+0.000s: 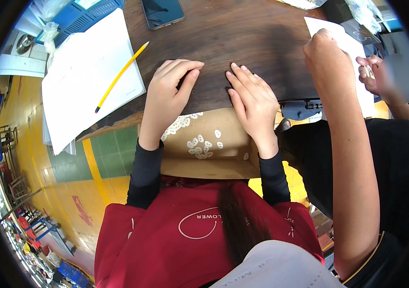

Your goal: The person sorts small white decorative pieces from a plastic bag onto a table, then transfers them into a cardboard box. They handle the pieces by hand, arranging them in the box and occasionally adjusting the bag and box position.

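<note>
My left hand (168, 86) rests on the near edge of the dark wooden table (223, 29). Its fingers are loosely bent, with a gap between thumb and forefinger and nothing visible in it. Opposite it, my right hand (253, 98) lies palm down with its fingers stretched out, holding nothing. Below and between both wrists sits an open cardboard box (190, 169), against my red shirt. Small white oval pieces (199, 149) with dark dots lie inside, some clustered and a few loose. My forearms partly cover the box's sides.
Left of my hands, a yellow pencil (122, 77) lies on a stack of white paper (87, 62). A phone (163, 12) is farther back. A co-worker's forearm (358, 187) reaches in at right, its fist above a white sheet (366, 96). A blue crate (82, 24) stands at far left.
</note>
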Motion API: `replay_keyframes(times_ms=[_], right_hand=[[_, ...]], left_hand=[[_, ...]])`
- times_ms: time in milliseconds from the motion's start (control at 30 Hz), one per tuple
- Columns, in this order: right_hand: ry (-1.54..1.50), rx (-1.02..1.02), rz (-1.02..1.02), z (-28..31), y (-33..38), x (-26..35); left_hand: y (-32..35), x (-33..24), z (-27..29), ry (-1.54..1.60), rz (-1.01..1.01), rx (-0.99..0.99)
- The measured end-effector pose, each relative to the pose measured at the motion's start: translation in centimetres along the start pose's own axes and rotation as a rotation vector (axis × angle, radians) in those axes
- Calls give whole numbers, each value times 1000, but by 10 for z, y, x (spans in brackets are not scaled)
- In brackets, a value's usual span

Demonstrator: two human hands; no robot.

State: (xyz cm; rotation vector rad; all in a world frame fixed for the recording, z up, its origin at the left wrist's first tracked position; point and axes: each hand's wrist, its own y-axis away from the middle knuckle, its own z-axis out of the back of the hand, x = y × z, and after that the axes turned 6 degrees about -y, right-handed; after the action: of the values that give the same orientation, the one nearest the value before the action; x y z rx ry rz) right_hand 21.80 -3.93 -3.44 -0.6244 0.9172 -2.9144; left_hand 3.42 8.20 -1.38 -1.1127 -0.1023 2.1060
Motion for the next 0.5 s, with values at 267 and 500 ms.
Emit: replay_keyframes(times_ms=[267,500], right_hand=[[-15,11,18,0,0,0],[-38,1,-46,1,4,1]], left_hand=[[2,0,1,-35,-20,7],[0,0,1,-34,-21,16]])
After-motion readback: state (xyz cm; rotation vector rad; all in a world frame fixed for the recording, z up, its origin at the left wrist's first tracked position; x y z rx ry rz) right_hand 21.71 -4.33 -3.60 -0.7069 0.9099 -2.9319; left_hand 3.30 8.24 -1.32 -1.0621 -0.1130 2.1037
